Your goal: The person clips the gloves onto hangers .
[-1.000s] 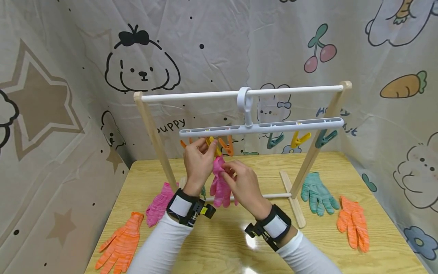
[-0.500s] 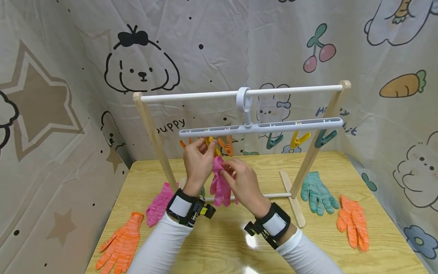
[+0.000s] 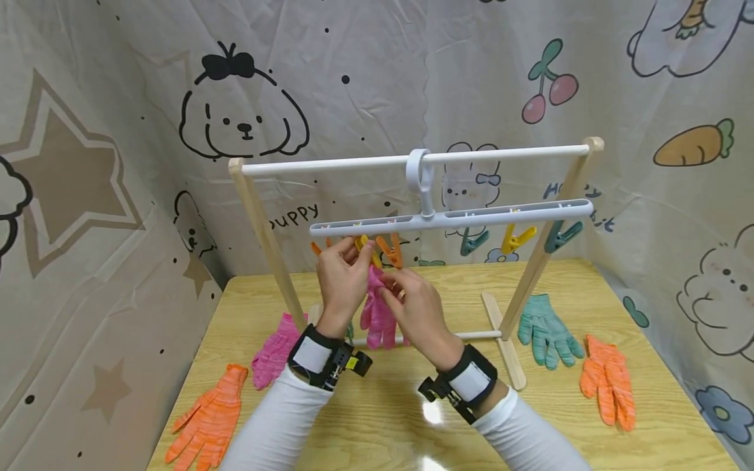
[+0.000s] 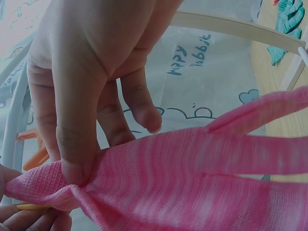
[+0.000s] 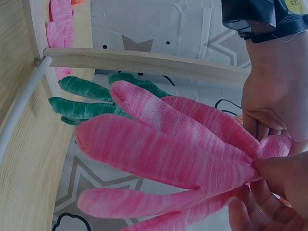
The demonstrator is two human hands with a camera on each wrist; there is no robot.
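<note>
In the head view, my left hand [image 3: 343,278] pinches a yellow clothespin [image 3: 375,259] under the left part of the grey hanger bar [image 3: 406,224]. Just below, my right hand [image 3: 417,306] pinches a pink glove [image 3: 379,322] near its cuff, its fingers dangling downward. The left wrist view shows the right thumb pressed on the bunched cuff of the glove [image 4: 159,178], close beside the clothespin. Whether the clothespin's jaws hold the cuff is hidden by my fingers. A green glove [image 5: 86,103] hangs behind, in the right wrist view.
The hanger hooks over the white rod [image 3: 330,166] of a wooden rack. Orange [image 3: 391,251], yellow [image 3: 517,239] and teal clothespins [image 3: 473,243] hang from it. On the table lie a pink glove [image 3: 273,353], orange gloves [image 3: 209,415] and a teal glove [image 3: 546,332].
The pink glove has risen slightly toward the yellow clothespin, with my right hand's fingers shifting up a little. My left hand stays nearly in place.
</note>
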